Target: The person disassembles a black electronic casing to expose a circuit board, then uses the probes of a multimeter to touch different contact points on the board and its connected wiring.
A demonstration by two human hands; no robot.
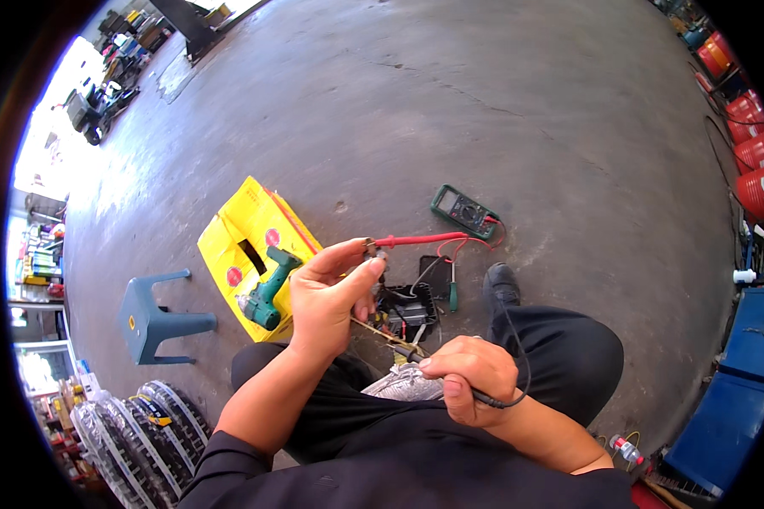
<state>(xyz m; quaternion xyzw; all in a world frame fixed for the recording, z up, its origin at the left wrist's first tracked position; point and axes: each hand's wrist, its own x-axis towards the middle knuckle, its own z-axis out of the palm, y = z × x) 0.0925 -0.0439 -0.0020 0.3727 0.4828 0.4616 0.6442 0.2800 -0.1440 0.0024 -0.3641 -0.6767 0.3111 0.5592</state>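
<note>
My left hand [327,297] pinches a small metal part at the end of the red test probe [416,238]. My right hand [475,377] is closed on the black probe [412,352], its tip toward thin leads between my hands. Below lies an opened black electrical housing [414,312], partly hidden, beside a black piece [435,271] and a green-handled screwdriver [453,295]. The multimeter [463,208], dark green with red leads plugged in, lies beyond. A green cordless drill [267,293] rests on the yellow cardboard box [238,229] at my left.
A blue plastic stool [157,314] stands left, above wrapped wheel rims [136,433]. Red drums [755,153] and blue metal cabinets [730,407] line the right. A plastic bottle [626,450] lies lower right. My crossed legs [569,348] are around the parts. A dark post [191,25] stands far off.
</note>
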